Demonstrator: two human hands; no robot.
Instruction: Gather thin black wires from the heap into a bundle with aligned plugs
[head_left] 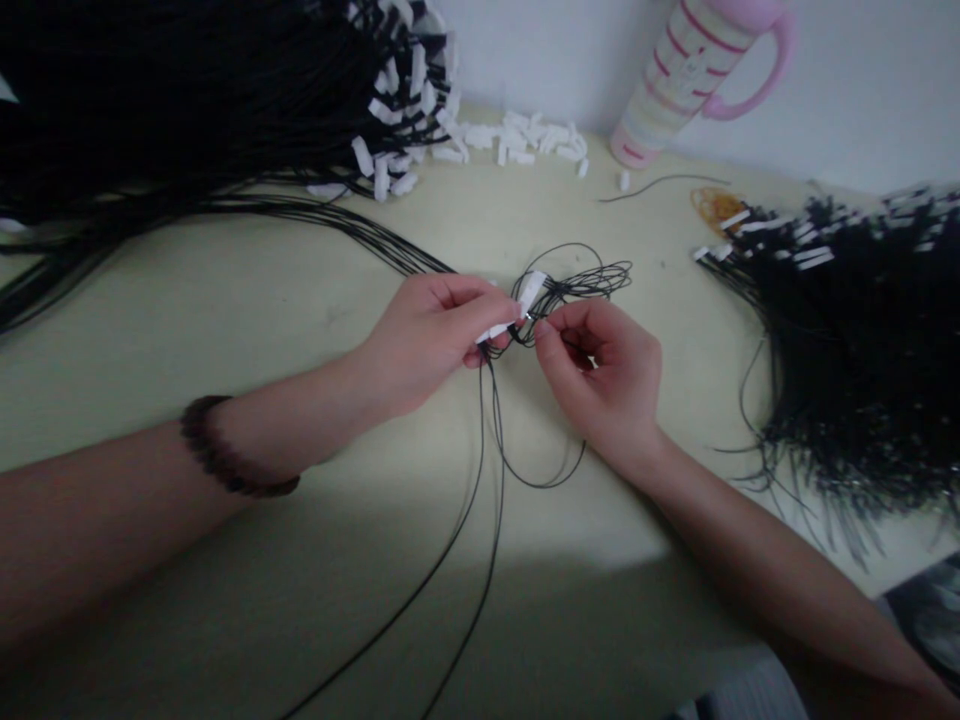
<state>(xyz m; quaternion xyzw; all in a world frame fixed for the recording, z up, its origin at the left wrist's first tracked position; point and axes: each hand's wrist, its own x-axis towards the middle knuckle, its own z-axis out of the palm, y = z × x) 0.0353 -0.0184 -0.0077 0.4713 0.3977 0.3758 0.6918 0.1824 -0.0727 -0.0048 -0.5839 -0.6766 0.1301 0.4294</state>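
My left hand point(442, 335) is closed on a white plastic connector point(531, 292), from which thin black wires run. Close on its right, my right hand point(604, 370) pinches the end of a thin black wire, its metal tip point(529, 317) showing against the connector. Whether the tip sits inside the connector I cannot tell. Behind the fingers lies a tangle of looped black wires point(592, 282). Two long wires point(480, 590) hang down toward the front edge of the view, and another loops below my right hand.
A big heap of black wires point(187, 100) with white connectors fills the back left. Loose white connectors point(525, 138) lie along the wall beside a pink-handled cup point(675, 80). Rubber bands point(716, 208) and another wire bundle point(862, 340) are on the right.
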